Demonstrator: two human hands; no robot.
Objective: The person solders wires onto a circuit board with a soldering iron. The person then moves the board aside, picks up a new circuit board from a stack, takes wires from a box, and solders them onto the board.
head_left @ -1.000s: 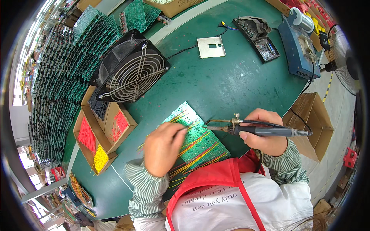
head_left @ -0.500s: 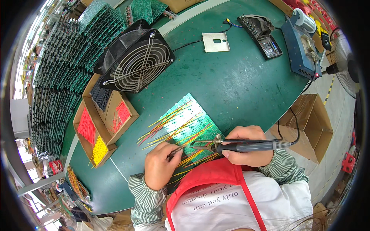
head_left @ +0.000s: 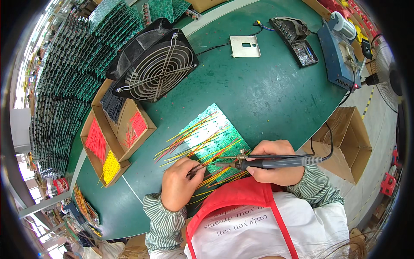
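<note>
Green tabletop [head_left: 276, 112]; glossy circuit board [head_left: 220, 140] under red, yellow wires [head_left: 183, 137].

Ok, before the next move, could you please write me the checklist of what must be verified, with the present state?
1. Soldering iron held by its grey handle in the right hand: ok.
2. Left hand apart from the iron's tip: ok, but close.
3. Red and yellow wires all within the circuit board's outline: not ok, many stick out past its left edge.
4. Tip touching the board: cannot tell.
5. Large black fan standing apart from the board: ok.
</note>
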